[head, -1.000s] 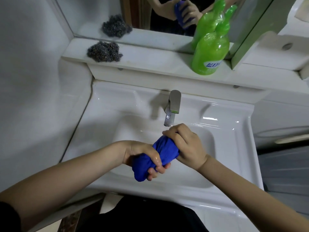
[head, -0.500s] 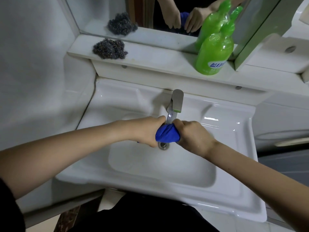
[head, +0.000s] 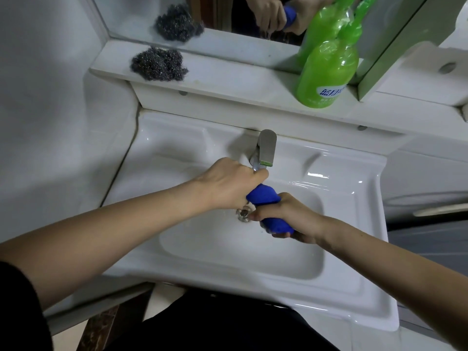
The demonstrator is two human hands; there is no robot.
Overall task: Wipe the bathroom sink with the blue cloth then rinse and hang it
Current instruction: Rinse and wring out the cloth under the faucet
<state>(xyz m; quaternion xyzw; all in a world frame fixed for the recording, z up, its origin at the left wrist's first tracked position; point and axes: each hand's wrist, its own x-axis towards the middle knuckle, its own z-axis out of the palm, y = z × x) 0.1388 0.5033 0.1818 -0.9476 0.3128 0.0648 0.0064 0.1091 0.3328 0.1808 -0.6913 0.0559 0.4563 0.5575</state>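
The blue cloth (head: 264, 196) is bunched into a thick roll over the white sink (head: 342, 198), just below the metal faucet (head: 266, 148). My left hand (head: 228, 184) grips its upper end, close under the spout. My right hand (head: 286, 216) grips its lower end, with blue fabric sticking out under the fingers. Both hands hover above the drain plug (head: 243, 214). No stream of water is visible from the spout.
A shelf (head: 228, 79) above the sink carries a steel wool pad (head: 158, 64) on the left and a green bottle (head: 326, 72) on the right. The mirror (head: 228, 19) behind reflects my hands. A white wall runs along the left.
The hands moved from the basin's front up under the faucet with the cloth. Since half a second ago my right hand has drawn down and right, so more cloth shows.
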